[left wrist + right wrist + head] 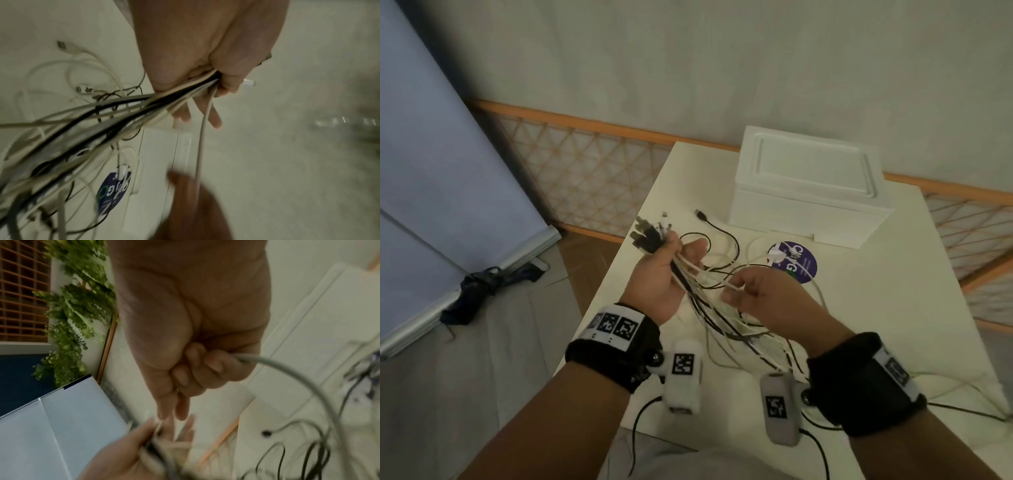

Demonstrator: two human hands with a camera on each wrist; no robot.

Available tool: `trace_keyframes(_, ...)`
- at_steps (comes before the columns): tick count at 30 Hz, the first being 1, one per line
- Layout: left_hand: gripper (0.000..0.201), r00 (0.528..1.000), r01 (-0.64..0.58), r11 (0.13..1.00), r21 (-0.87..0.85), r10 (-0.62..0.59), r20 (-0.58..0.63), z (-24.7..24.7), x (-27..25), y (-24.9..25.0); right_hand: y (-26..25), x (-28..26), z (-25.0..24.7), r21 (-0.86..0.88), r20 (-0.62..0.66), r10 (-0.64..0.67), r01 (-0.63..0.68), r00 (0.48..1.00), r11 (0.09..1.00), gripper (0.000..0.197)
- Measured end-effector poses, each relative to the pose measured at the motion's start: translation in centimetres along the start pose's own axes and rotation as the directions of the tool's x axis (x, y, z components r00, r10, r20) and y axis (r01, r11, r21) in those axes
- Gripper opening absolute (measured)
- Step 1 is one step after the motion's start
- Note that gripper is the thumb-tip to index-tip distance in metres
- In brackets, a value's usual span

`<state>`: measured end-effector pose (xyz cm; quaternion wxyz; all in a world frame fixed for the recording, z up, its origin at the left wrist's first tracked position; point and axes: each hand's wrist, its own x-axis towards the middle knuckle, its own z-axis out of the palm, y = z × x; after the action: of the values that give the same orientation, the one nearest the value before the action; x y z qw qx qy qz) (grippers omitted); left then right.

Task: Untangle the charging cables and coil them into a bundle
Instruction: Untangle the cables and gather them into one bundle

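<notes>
My left hand (671, 270) grips a bunch of black and white charging cables (681, 274) near their plug ends (650, 233), which stick out up and left of the fist. In the left wrist view the left hand (207, 78) closes round the cables (115, 113). My right hand (753, 291) pinches one white cable (714, 277) that runs taut from the left fist; the right wrist view shows this hand (197, 369) curled round a white cable (287, 373). The remaining cables hang in a tangle (739, 329) down to the white table (876, 325).
A white foam box (808, 185) stands at the back of the table. A round purple sticker (796, 265) lies in front of it under loose cable ends. A black plug (700, 214) lies near the box. Left of the table, a folded dark umbrella (472, 291) lies on the floor.
</notes>
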<state>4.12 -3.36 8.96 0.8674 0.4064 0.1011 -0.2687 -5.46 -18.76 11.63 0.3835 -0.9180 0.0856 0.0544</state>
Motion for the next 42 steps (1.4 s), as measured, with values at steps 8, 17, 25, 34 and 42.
trace_keyframes(8,0.043,0.983,-0.127,0.98,-0.151,0.104,-0.152,-8.7,0.3,7.3,6.1,-2.9,-5.7,-0.233,-0.378,0.098,-0.197,0.92,0.952,0.011)
trace_keyframes(17,0.051,0.985,-0.12,0.967,0.225,0.145,-0.094,-7.3,-0.7,5.7,4.9,-3.9,-8.5,0.002,-0.669,0.055,-0.072,0.741,0.997,0.017)
trace_keyframes(25,0.055,0.971,-0.064,0.964,0.26,0.12,-0.207,-9.9,-0.5,6.2,6.1,-5.3,-9.6,0.037,-0.71,0.164,-0.197,0.685,0.98,0.033)
trace_keyframes(34,0.055,0.975,-0.037,0.979,0.203,0.08,-0.207,-8.0,-1.2,5.5,4.7,-8.7,-12.0,-0.18,-0.726,0.292,-0.582,0.623,0.793,0.049)
trace_keyframes(42,0.041,0.963,-0.008,0.982,0.19,-0.044,0.264,1.6,-5.2,1.8,-1.7,-5.2,-2.4,0.126,-0.021,-0.002,0.004,1.0,0.992,0.094)
